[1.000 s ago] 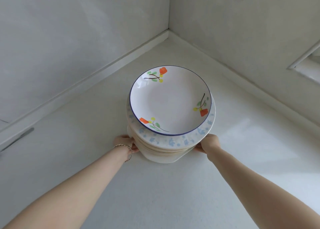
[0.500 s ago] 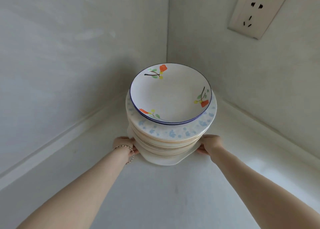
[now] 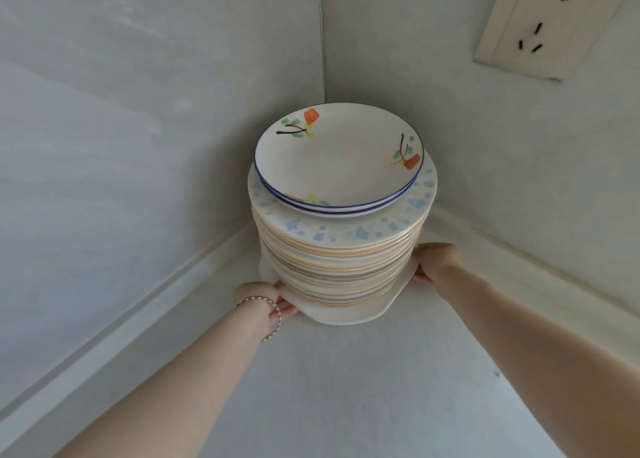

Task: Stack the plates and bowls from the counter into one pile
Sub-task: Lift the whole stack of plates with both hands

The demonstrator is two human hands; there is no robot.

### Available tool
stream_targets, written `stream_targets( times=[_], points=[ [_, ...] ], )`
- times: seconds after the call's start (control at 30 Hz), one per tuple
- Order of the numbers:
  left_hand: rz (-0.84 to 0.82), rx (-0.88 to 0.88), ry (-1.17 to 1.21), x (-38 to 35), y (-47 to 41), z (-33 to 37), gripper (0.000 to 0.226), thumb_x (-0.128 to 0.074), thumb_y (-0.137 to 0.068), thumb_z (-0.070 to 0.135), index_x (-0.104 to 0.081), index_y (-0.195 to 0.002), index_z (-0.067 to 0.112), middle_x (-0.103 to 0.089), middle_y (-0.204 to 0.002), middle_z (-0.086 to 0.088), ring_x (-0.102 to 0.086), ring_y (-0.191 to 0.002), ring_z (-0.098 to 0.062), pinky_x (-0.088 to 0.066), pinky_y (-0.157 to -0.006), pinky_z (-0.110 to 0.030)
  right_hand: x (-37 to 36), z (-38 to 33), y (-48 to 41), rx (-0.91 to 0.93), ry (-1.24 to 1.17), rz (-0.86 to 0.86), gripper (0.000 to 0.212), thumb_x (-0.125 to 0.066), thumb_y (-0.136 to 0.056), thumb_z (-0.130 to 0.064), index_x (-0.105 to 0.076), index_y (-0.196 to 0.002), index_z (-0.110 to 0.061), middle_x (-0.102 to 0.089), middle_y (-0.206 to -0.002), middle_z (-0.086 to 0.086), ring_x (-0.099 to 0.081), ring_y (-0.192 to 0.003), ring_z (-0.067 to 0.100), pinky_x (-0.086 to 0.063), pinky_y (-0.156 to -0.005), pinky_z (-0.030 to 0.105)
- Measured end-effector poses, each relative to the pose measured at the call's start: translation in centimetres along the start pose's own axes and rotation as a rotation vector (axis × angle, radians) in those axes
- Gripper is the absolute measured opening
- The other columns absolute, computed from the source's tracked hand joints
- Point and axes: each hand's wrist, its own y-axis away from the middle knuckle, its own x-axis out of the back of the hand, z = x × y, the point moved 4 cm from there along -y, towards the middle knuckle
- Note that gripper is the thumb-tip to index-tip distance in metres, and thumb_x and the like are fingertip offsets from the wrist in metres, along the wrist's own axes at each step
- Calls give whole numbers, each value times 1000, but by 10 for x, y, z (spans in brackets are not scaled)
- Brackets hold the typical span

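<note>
Blue-rimmed white plate (image 3: pixel 337 159) with orange flowers

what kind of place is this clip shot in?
Probably a home kitchen: a pale counter running into a wall corner, a wall socket above it, and a tall pile of plates of mixed patterns.

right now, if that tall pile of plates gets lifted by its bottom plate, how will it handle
Probably heavy: the pile holds many ceramic-looking plates. Likely apt to tip: it is tall, and the left hand and right hand grip only the bottom plate. The smaller blue-rimmed plates on top may slide.
</note>
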Motion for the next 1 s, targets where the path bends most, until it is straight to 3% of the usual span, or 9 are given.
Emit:
stream_targets(
  times=[0.13,0.3,0.4,0.5,0.6,0.7,0.8,0.9,1.0],
  points=[
    [13,16,54,-4,-2,-1,24,-44,-92,-11,-47,-70,-2,-54,-70,-17,-53,-60,-26,-58,-59,-44,3,-6,-7,0,-9,35,30,-50,-89,7,-57,-118,6,-58,-84,15,-52,-58,25,-45,-28,25],
    [-6,34,84,-5,2,-3,6,-43,-94,-6,-49,-96,-3,-54,-73,-16,-53,-62,-26,-44,-75,-44,3,9,8,-1,-27,80,22,-53,-90,-3,-64,-107,4,-63,-95,20,-65,-82,32,-58,-75,36],
    [-9,-7,105,-4,3,-2,11,-47,-92,-8,-48,-101,-2,-54,-72,-17,-53,-62,-26,-44,-76,-42,1,26,27,-45,-51,25,8,-57,-88,1,-63,-92,3,-61,-88,19,-66,-58,24,-57,-48,23],
    [-1,-33,87,-2,3,-5,11,-50,-90,-9,-49,-100,-3,-56,-71,-18,-56,-61,-26,-47,-74,-43,1,33,32,-43,-104,28,17,-57,-87,6,-60,-102,14,-60,-87,21,-63,-79,33,-56,-73,36],
    [107,-106,-89,2,4,-4,18,-53,-92,5,-51,-79,-7,-64,-51,-18,-64,-45,-25,-55,-55,-41,1,26,34,-77,13,30,18,-58,-87,4,-58,-69,4,-57,-64,15,-65,-80,36,-59,-74,42],
    [307,-297,-554,2,24,13,37,-42,-97,23,-55,-112,-8,-66,-111,-28,-64,-105,-37,-49,-90,-43,13,7,43,46,314,74,32,-51,-86,1,-53,-55,-7,-58,-70,16,-62,-75,32,-52,-66,37],
    [423,-696,-371,1,75,56,44,-43,-96,15,-39,-135,-5,-43,-139,-25,-44,-128,-37,-34,-105,-38,35,-42,80,429,344,231,20,-45,-93,-13,-63,-101,-10,-59,-99,9,-57,-98,26,-35,-76,21],
    [390,-1088,-236,-10,124,103,57,-42,-93,22,-29,-143,-1,-27,-152,-17,-26,-142,-25,-17,-112,-22,39,-100,106,671,171,196,41,-40,-97,-21,-45,-135,-9,-52,-135,5,-49,-125,19,-34,-87,17],
    [267,-1064,-487,-38,134,139,66,-47,-94,22,-15,-149,6,-11,-160,-7,-13,-148,-18,-11,-118,-26,13,-138,104,633,393,89,49,-35,-98,-29,-31,-143,-9,-40,-146,10,-42,-132,26,-34,-102,30]
  ],
)
